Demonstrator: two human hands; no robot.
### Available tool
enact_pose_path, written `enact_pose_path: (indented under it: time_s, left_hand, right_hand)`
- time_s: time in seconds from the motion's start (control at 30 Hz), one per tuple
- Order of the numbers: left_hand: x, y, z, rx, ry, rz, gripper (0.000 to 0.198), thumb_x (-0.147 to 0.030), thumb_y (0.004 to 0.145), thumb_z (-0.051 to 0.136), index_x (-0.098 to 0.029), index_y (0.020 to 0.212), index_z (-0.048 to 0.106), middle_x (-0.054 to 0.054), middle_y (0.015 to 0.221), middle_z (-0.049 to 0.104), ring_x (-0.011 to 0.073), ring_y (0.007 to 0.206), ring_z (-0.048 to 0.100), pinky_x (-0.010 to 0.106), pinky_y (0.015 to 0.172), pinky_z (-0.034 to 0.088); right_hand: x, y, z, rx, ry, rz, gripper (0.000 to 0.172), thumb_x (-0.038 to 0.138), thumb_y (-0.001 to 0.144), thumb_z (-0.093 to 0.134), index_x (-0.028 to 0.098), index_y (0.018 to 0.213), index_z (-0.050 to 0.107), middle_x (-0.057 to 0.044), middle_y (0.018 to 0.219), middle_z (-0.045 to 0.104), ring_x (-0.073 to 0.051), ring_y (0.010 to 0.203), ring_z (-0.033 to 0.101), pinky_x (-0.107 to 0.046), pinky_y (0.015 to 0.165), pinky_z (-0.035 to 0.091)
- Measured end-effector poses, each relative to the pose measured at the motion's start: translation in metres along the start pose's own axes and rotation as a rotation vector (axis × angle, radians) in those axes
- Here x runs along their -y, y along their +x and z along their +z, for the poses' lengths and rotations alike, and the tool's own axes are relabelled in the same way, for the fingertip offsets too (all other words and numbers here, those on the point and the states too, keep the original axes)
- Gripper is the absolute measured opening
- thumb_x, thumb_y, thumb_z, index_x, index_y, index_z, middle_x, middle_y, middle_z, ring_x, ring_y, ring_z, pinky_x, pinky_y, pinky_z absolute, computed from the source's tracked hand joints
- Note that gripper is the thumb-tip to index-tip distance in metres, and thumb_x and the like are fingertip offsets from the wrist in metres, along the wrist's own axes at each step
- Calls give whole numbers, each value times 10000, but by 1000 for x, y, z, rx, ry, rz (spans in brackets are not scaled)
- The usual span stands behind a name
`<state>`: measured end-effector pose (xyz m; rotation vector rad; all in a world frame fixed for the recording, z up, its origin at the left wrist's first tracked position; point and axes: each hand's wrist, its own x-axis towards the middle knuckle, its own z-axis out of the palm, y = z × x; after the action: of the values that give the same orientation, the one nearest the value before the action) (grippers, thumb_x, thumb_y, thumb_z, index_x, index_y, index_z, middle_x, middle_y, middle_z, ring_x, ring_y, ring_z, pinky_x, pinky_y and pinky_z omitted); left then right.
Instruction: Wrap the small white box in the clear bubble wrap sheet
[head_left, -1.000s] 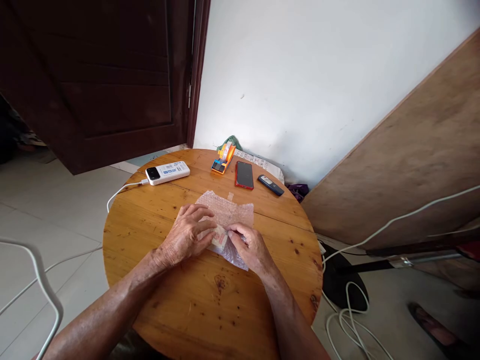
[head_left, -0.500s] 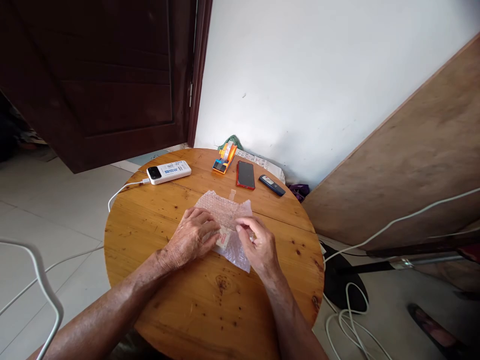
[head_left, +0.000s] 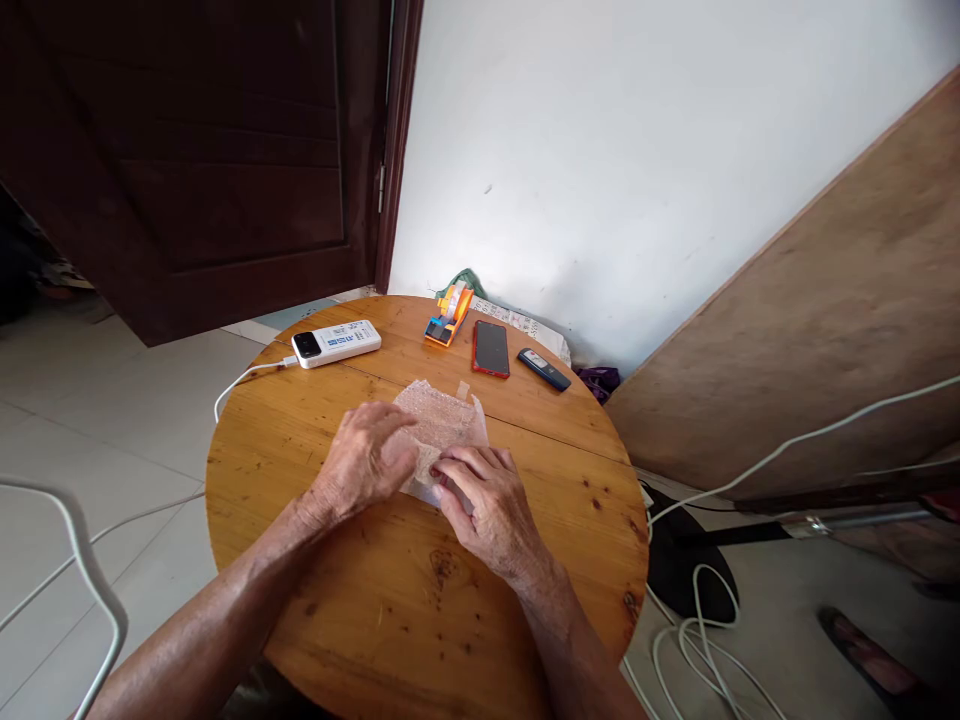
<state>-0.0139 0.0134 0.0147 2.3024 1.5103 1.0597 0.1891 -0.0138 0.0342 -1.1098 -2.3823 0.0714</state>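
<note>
A sheet of clear bubble wrap (head_left: 444,415) lies near the middle of the round wooden table (head_left: 375,610). Its right side is folded inward, and a small strip of clear tape (head_left: 463,391) sticks out at its far edge. My right hand (head_left: 489,502) grips the folded part from the right, fingers bent over it and thumb below. At the left edge of the wrap, my left hand (head_left: 366,456) hovers with its fingers apart, holding nothing. What lies under the folded wrap is mostly hidden by my hands.
Along the far side are a white power bank (head_left: 337,344) with a cable, an orange tape dispenser (head_left: 448,314), a red-cased phone (head_left: 490,349) and a dark blue handheld device (head_left: 544,369). White cables (head_left: 705,640) coil on the floor at right.
My right hand has moved left and brought the right side of the bubble wrap inward over the middle. My left hand has lifted off and shifted slightly left.
</note>
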Motion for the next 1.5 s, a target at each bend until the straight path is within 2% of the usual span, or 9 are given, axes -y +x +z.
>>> enact_pose_path:
  time_s: [0.1,0.2,0.4,0.53,0.8,0.93,1.03,1.33,1.5]
  left_hand:
    - [6,4,-10,40,123,-288,400,-357,807,568,-191,1164,638,108,1114,674,285,1047,614,405,893,457]
    - [5,8,-18,216,171,-475,360,-441,807,533,-221,1067,649,72,995,695,263,878,647,356,743,454]
    - [-1,12,-26,381,191,-573,256,-449,794,518,-209,763,602,42,776,665,226,727,603,297,621,341]
    - [5,11,-23,383,44,-523,235,-393,769,523,-199,635,525,6,646,579,164,616,515,271,574,298]
    - [0,5,-3,93,-573,-471,201,-380,692,554,-184,655,527,-44,606,484,105,569,440,228,548,351]
    - [-20,3,0,138,-708,-442,176,-340,706,591,-168,687,559,-29,644,536,104,592,486,221,554,384]
    - [-29,1,-8,241,-785,-381,212,-304,739,581,-152,869,654,27,809,673,154,741,611,259,678,475]
    - [-28,-8,-7,234,-370,113,285,-105,715,544,-177,944,698,50,881,664,199,850,586,336,792,474]
    - [-27,-11,0,174,-211,193,246,-126,738,575,-187,926,723,100,1069,626,235,963,577,383,838,482]
  right_hand:
    - [4,-1,-2,68,-46,7,247,274,908,594,210,1143,638,-85,1135,650,-251,1022,566,-405,871,389]
    - [9,0,-4,125,-122,14,297,279,918,597,236,1211,611,-84,1151,626,-257,1017,550,-415,869,378]
    - [15,3,-1,171,-206,35,304,270,928,583,259,1232,598,-88,1126,606,-261,1006,533,-427,877,364]
    - [16,4,1,164,-212,38,285,263,933,564,250,1216,598,-92,1117,597,-263,1014,523,-431,887,357]
    - [16,3,4,139,-173,58,258,279,921,579,249,1175,612,-88,1099,593,-274,1011,516,-435,879,371]
    - [14,3,5,114,-108,81,295,252,884,619,243,1179,606,-84,1069,606,-274,982,522,-429,870,393]
    - [11,2,3,70,-21,104,282,227,833,665,189,1106,605,-96,1070,629,-279,993,537,-431,882,404]
    - [-7,-1,-10,14,239,121,336,189,798,654,216,1126,585,-62,1110,678,-254,1060,582,-425,940,421]
    - [-22,-8,-29,-130,256,386,189,287,869,571,225,1037,633,-82,1124,664,-261,1073,602,-418,894,474]
